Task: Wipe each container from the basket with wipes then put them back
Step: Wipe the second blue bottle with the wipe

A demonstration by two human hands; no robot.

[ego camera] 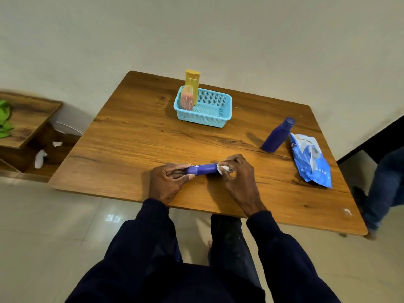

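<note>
A small purple tube (202,169) lies sideways just above the wooden table (135,136), held between both hands. My left hand (168,182) grips its left end. My right hand (237,171) pinches a crumpled white wipe (222,168) against the tube's right end. A light blue basket (215,115) stands at the back of the table with a tall yellow container (192,83) and a pink container (187,101) upright in its left side. A dark blue bottle (277,136) stands at the right beside a blue wipes pack (311,161).
A low wooden shelf (28,119) with green cloth (4,119) stands left of the table, and white scraps (40,158) lie under it. A person's leg in jeans (384,184) stands by the table's right edge. Tiled floor lies in front.
</note>
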